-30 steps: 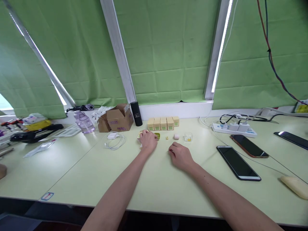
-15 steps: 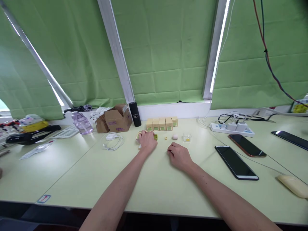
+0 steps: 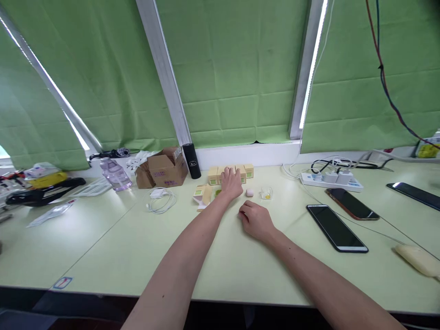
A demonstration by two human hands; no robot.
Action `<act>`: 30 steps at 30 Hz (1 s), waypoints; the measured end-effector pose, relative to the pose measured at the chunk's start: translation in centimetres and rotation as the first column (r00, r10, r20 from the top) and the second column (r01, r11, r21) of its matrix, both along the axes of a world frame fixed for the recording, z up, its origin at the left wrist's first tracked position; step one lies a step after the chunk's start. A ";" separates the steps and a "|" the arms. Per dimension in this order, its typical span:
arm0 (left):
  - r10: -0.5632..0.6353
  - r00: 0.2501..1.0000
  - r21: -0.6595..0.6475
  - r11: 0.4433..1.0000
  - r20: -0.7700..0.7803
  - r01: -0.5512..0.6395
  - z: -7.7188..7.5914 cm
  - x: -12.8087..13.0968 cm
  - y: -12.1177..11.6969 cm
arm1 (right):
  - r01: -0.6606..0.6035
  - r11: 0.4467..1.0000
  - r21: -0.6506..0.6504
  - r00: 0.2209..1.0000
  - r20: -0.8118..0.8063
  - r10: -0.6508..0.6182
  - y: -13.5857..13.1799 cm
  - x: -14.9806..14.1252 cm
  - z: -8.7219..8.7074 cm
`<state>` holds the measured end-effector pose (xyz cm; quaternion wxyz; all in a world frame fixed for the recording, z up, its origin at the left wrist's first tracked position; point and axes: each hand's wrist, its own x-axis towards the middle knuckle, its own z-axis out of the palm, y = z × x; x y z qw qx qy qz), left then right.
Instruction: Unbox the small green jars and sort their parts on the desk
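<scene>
My left hand (image 3: pixel 231 183) reaches over the row of small tan boxes (image 3: pixel 213 175), fingers apart and in front of the middle boxes; whether it touches them cannot be told. Beside its wrist lie an opened tan carton (image 3: pixel 202 195) with its flap up and a green piece (image 3: pixel 217 193), partly hidden by the arm. My right hand (image 3: pixel 256 221) rests on the table with curled fingers; what they hold, if anything, is hidden. Beyond it sit a small pale pink case (image 3: pixel 249 192) and a clear little container (image 3: pixel 266 193) with something yellow inside.
A white charger with cable (image 3: pixel 160 195), cardboard box (image 3: pixel 167 168), black tumbler (image 3: pixel 191 160) and purple bottle (image 3: pixel 116 175) stand at left. At right are a power strip (image 3: pixel 332 180), a white-edged phone (image 3: pixel 337 228), a second phone (image 3: pixel 352 204) and a cream-coloured mouse-shaped object (image 3: pixel 417 260).
My left hand has left the opened carton and moved right and forward to the tan boxes, its fingers now spread. It now hides the tiny yellow piece. My right hand stays put.
</scene>
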<state>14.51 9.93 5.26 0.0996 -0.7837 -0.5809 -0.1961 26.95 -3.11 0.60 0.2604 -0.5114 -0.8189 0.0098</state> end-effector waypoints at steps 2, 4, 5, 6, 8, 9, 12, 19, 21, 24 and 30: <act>0.028 0.998 -0.038 0.999 -0.064 -0.030 0.2 0.7 0.8 | -0.006 1.000 0.003 1.000 -0.003 0.006 0.0 0.1 0.0; 0.045 0.995 -0.059 0.997 -0.084 -0.050 0.2 0.9 1.5 | -0.011 1.000 0.008 1.000 -0.002 0.011 0.1 0.1 0.0; 0.051 0.995 -0.069 0.996 -0.088 -0.057 0.1 1.0 1.8 | -0.014 1.000 0.008 1.000 0.000 0.014 0.1 0.1 0.0; 0.055 0.994 -0.079 0.995 -0.094 -0.063 0.1 0.9 2.1 | -0.016 1.000 0.007 1.000 0.002 0.016 0.1 0.1 0.0; 0.055 0.993 -0.101 0.993 -0.108 -0.066 0.0 0.8 2.5 | -0.018 1.000 0.006 1.000 0.000 0.018 0.1 0.1 0.1; 0.050 0.992 -0.110 0.992 -0.116 -0.063 -0.1 0.8 2.6 | -0.019 1.000 0.007 1.000 -0.003 0.019 0.1 0.1 0.1; 0.022 0.991 -0.114 0.993 -0.134 -0.038 -0.1 0.6 2.9 | -0.024 1.000 0.012 1.000 -0.013 0.024 0.1 0.1 0.0; -0.062 0.993 -0.038 0.998 -0.104 0.058 -0.2 1.0 3.0 | -0.027 1.000 -0.004 1.000 -0.006 0.027 0.0 0.1 0.1; -0.079 0.994 -0.010 0.997 -0.080 0.079 -0.3 1.0 2.9 | -0.028 1.000 -0.004 1.000 -0.011 0.028 0.0 0.1 0.2; -0.105 0.994 0.038 0.994 -0.038 0.107 -0.2 1.0 2.6 | -0.030 1.000 0.001 0.999 -0.013 0.030 -0.1 0.1 0.2; -0.163 0.984 0.124 0.980 0.077 0.153 1.1 0.7 1.5 | -0.031 1.000 -0.003 0.998 -0.062 0.030 -0.1 0.2 0.2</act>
